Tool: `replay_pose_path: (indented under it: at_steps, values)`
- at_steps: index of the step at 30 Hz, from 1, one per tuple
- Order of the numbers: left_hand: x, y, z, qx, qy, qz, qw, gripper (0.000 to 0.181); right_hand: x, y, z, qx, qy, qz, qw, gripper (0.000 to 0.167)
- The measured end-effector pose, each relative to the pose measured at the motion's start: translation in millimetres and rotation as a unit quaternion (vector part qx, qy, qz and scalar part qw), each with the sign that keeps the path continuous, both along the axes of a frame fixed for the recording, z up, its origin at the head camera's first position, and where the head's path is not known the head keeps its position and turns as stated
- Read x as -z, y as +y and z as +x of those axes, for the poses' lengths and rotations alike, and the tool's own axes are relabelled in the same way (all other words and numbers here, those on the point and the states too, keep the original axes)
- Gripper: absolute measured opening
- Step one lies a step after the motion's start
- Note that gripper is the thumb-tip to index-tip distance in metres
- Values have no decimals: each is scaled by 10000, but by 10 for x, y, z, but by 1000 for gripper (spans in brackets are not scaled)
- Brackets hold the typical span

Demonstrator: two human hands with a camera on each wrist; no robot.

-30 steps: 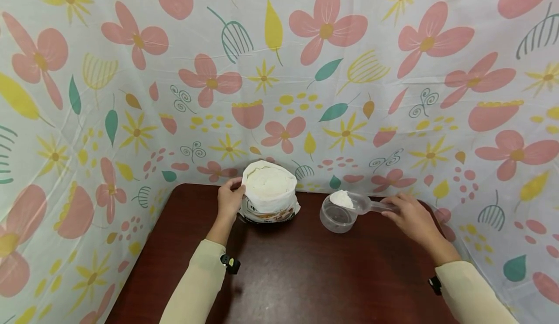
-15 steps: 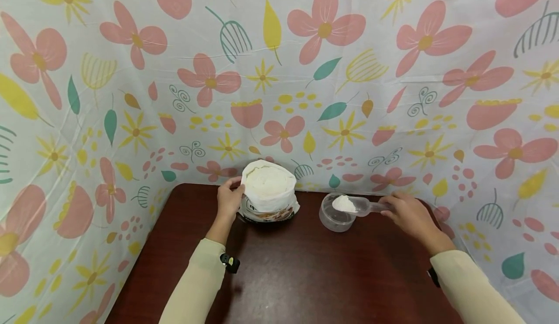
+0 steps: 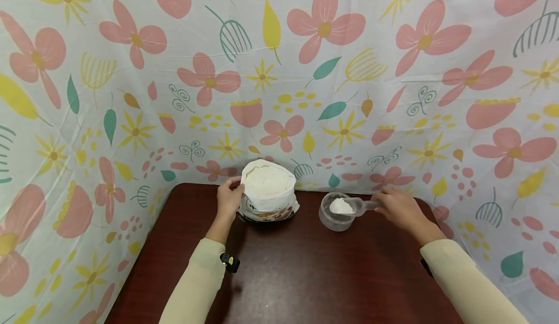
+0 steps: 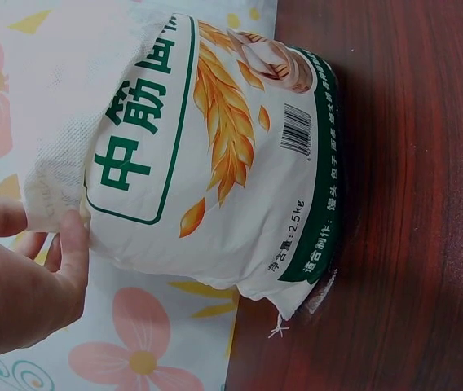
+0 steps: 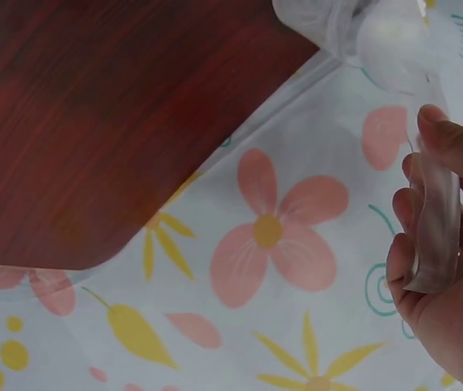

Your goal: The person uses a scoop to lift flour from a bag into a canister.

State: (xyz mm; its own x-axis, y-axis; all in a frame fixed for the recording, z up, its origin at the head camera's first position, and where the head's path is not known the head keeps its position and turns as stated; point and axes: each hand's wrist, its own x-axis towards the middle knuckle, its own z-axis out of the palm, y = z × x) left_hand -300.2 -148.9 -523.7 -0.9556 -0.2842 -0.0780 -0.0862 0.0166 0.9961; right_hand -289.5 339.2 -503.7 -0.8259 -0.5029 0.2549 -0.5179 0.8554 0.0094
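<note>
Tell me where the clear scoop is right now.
In the head view, the clear scoop is right of centre, gripped by the right hand, its head over the round container, right of the white bag.

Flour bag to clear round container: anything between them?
Nothing; in the head view it's bare tabletop from the flour bag to the clear round container. The scoop reaches in from the container's other side.

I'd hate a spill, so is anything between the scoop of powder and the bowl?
Nothing visible: the right hand holds the scoop, with its powder, over the open bowl; the bag stands apart, to the left.
</note>
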Motion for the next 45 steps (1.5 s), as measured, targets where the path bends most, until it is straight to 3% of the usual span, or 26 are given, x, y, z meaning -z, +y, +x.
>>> replay_pose_path:
  at_steps: [11,26,45]
  values:
    - [11,4,-10,-21,31,-15,10000,33,15,-105,-52,-265,412,242,9985,27]
    - [3,6,-11,-23,4,-32,10000,32,-53,-242,-144,-47,-34,803,9968,18]
    - [10,9,-10,-28,1,-30,10000,32,-157,-411,-131,-177,-40,1305,9913,21]
